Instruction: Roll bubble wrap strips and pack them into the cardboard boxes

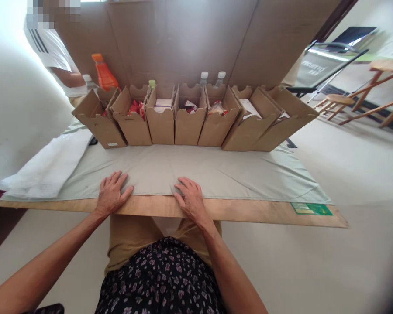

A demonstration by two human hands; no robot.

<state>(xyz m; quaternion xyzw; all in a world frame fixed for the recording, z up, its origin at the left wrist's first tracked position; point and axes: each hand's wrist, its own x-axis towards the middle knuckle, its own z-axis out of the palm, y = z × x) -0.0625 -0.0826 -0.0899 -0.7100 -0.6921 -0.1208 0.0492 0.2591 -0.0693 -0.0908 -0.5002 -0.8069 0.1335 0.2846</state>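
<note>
My left hand (112,192) lies flat at the table's front edge, fingers spread on the pale cloth (157,168). To its right, my right hand (190,196) rests palm down on the same edge, with fingers stretched out and nothing held. Beyond both hands stands a row of several open cardboard boxes (190,131). Red packets (136,108) show in the second box from the left, and a white box (163,104) in the third. A dark and white packet (190,106) sits in the middle one, with a clear-wrapped packet (217,108) to its right.
White bubble wrap (49,165) covers the table's left side. Behind the boxes stand an orange bottle (105,74), several clear bottles (204,77) and a tall cardboard panel (183,39). A person (57,52) is at the back left. A chair (327,65) and wooden stool (336,100) stand right.
</note>
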